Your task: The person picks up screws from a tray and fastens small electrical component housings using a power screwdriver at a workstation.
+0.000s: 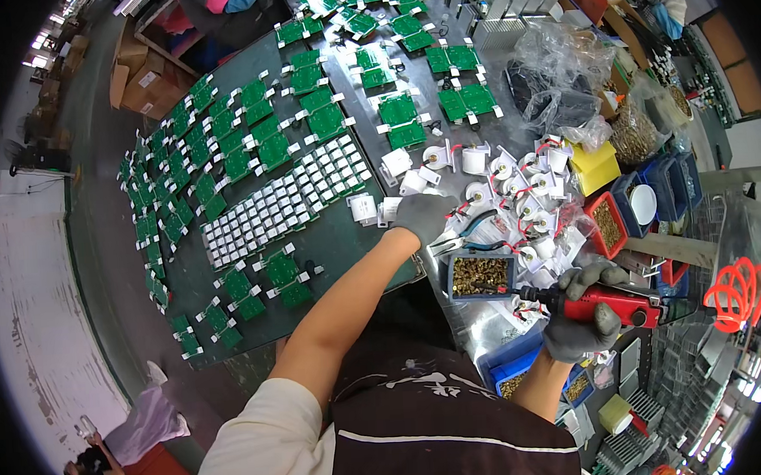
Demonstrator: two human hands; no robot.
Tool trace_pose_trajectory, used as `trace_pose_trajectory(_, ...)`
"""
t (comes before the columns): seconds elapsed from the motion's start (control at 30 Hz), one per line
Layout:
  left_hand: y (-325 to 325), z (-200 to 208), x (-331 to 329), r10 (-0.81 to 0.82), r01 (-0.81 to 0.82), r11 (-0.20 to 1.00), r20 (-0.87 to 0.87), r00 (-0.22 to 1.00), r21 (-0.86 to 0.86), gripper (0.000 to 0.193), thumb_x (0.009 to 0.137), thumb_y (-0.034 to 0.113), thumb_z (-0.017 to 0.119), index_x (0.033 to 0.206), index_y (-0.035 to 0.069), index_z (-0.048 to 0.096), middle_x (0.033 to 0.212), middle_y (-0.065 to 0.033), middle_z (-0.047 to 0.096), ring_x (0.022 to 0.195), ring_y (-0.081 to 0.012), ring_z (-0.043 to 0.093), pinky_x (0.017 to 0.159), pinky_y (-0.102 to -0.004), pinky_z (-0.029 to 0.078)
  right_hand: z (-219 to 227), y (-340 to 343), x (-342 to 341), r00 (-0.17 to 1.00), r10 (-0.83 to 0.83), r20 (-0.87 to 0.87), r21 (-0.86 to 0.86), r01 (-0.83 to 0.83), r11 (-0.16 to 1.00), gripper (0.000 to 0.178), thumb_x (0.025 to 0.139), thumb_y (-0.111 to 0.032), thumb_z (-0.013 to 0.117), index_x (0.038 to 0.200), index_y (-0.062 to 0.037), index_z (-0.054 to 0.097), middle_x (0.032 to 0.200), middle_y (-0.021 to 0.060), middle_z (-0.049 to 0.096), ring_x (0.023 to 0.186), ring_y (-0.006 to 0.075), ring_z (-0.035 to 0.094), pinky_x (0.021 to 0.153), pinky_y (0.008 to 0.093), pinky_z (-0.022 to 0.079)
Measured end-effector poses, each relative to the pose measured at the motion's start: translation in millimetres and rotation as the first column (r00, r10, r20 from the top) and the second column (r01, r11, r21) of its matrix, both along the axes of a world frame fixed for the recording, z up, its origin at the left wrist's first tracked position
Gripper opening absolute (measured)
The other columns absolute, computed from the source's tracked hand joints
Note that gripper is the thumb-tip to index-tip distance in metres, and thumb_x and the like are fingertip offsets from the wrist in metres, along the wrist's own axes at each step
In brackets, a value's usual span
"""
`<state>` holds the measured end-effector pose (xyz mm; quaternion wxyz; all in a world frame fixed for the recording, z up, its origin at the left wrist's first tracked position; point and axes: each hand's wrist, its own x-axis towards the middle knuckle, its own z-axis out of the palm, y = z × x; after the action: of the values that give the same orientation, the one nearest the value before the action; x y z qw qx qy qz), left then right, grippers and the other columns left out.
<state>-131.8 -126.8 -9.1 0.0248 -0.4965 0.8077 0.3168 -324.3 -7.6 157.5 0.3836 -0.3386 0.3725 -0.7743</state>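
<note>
My right hand [582, 335], in a grey glove, is wrapped round a red power screwdriver [612, 304]. The tool lies level, its dark nose pointing left at the rim of a grey bin [452, 297] full of small brass-coloured screws [479, 275]. My left hand [421, 217], gloved too, rests among white plastic parts [363, 208] at the seam of the two table surfaces. Its fingers are hidden under the back of the glove, so any hold is unclear. Pliers with blue-black handles [480, 223] lie just right of it, beside several white parts with red wires [479, 194].
Green circuit boards [401, 118] cover the table's left and far parts. A grid of white square pieces [263, 216] lies among them. On the right stand a red bin [605, 226], blue bins [666, 190], clear plastic bags [565, 60] and a red coiled hose [739, 294].
</note>
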Motion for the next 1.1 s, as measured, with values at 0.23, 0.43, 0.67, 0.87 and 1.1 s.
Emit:
trace_pose_trajectory(0.23,32.0,-6.5,7.2,0.193,-0.202,0.978,-0.144,0.97,-0.046,0.043,0.087,0.025,0.057,0.128,0.015,0.046,0.089,-0.0131,0.066,0.084,-0.032,0.064,0.072,-0.0459,0.048,-17.4,-14.8,22.2,0.995,0.062,-0.075,0.009,-0.061,0.998,0.043,0.069,-0.023,0.063,0.106,-0.002,0.054,0.083,0.0146,0.056,0.069,0.0203,0.057,0.068,0.0366,0.049)
trace_pose_trajectory(0.43,90.6,-23.1,26.7,0.488,-0.566,0.823,-0.458,0.743,-0.042,0.035,0.079,0.027,0.069,0.104,0.01,0.053,0.08,-0.011,0.062,0.073,-0.0327,0.063,0.061,-0.0437,0.048,-30.3,-28.1,44.6,0.971,0.094,-0.22,-0.042,-0.106,0.994,0.043,0.072,-0.022,0.062,0.109,-0.0041,0.051,0.087,0.015,0.057,0.071,0.0203,0.058,0.068,0.0363,0.05)
trace_pose_trajectory(0.67,97.0,-35.0,18.2,0.347,-0.559,0.763,-0.524,0.778,-0.325,0.022,0.07,0.025,0.073,0.078,0.011,0.057,0.069,-0.0054,0.057,0.063,-0.0244,0.058,0.053,-0.0377,0.045,-33.5,-40.4,56.0,0.934,0.216,-0.285,-0.058,-0.242,0.969,0.042,0.072,-0.018,0.064,0.11,-0.0038,0.052,0.09,0.015,0.058,0.073,0.0205,0.059,0.07,0.0391,0.051)
trace_pose_trajectory(0.87,88.7,-46.3,23.5,0.199,-0.433,0.666,-0.415,0.888,-0.608,0.024,0.066,0.027,0.074,0.077,0.014,0.057,0.066,-0.0004,0.054,0.058,-0.018,0.053,0.049,-0.0341,0.043,-32.6,-41.6,63.3,0.934,0.257,-0.247,-0.038,-0.274,0.961,0.042,0.072,-0.017,0.065,0.109,-0.0015,0.052,0.087,0.0167,0.059,0.069,0.0229,0.061,0.066,0.0389,0.052)
trace_pose_trajectory(1.1,89.1,-36.9,23.7,0.259,-0.5,0.801,-0.561,0.786,-0.331,0.029,0.072,0.037,0.073,0.08,0.013,0.058,0.062,-0.0043,0.054,0.055,-0.0233,0.056,0.049,-0.0368,0.043,-32.7,-47.0,68.1,0.963,0.154,-0.22,-0.128,-0.185,0.974,0.041,0.072,-0.012,0.064,0.108,0.0018,0.05,0.08,0.02,0.059,0.063,0.0259,0.061,0.063,0.0402,0.056)
